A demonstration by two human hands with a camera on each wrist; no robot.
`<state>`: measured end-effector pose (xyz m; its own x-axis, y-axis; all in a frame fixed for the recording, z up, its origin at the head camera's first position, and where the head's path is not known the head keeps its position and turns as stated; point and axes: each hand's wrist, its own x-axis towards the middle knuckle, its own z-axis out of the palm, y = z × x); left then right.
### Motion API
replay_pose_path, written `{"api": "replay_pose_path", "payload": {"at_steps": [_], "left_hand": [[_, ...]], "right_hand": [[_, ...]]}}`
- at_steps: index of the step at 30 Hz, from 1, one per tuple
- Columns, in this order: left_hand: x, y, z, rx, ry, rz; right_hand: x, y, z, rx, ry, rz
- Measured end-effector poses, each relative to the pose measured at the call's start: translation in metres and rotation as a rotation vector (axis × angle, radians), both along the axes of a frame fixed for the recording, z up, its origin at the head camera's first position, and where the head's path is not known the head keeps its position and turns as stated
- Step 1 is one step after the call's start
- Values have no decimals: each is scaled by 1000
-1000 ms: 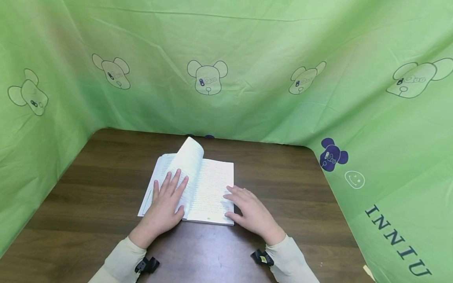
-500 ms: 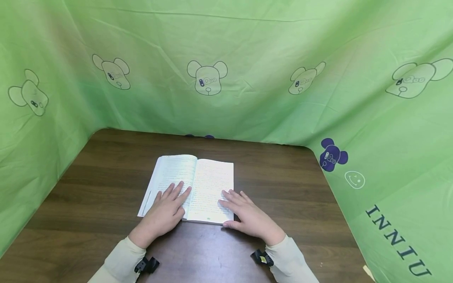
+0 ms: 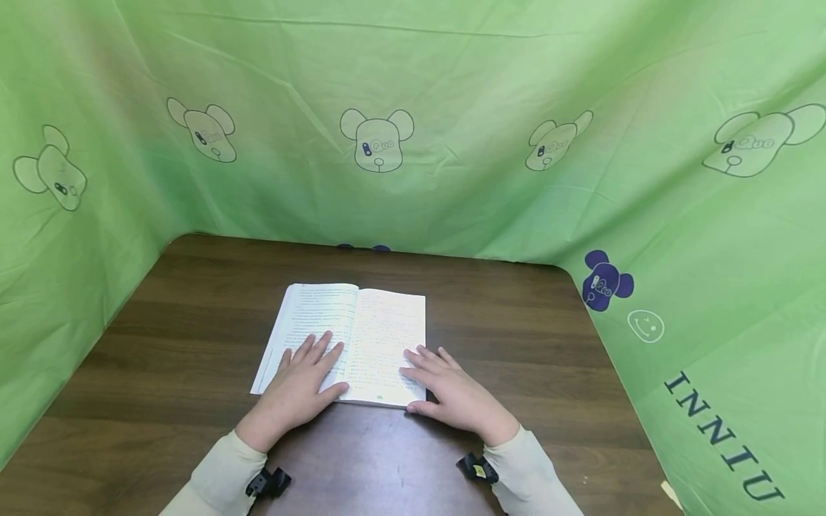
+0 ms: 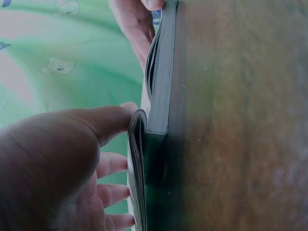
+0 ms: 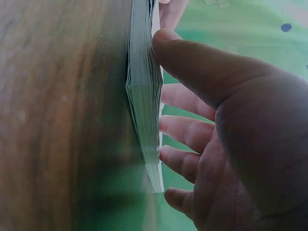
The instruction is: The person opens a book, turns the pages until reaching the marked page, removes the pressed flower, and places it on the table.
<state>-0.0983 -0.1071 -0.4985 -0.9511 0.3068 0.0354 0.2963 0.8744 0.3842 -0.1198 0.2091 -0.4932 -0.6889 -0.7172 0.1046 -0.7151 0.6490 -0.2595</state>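
An open book (image 3: pixel 387 326) with printed pages lies flat near the middle of the table in the head view. My left hand (image 3: pixel 297 390) rests on the lower part of its left page, fingers spread and thumb near the fold. On the lower right corner of the right page lies my right hand (image 3: pixel 452 390), its fingers extended. The left wrist view shows the book's page edges (image 4: pixel 161 96) sideways, with the thumb and fingertips touching the page surface. In the right wrist view the right thumb touches the upper edge of the thick page block (image 5: pixel 144 91); the other fingertips meet the page.
A dark wooden table (image 3: pixel 516 322) carries the book. Green cloth (image 3: pixel 452 201) with printed bear heads hangs behind it and along both sides. Each sleeve cuff bears a small black wrist camera (image 3: pixel 267 484). A small pale piece (image 3: pixel 671 496) sits at the table's right edge.
A raised, curling page has come down flat on the left side. My left hand has slid slightly toward me, its thumb moving out to the fold. The right hand has shifted a little onto the right page.
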Motion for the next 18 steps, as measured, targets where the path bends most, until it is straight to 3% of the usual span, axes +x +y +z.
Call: {"api": "replay_pose_path", "payload": {"at_steps": [7, 18], "left_hand": [[0, 0, 1, -3, -10, -1], [-1, -1, 0, 5, -23, -2]], "right_hand": [[2, -1, 5, 7, 31, 10], [0, 1, 5, 45, 151, 76]]}}
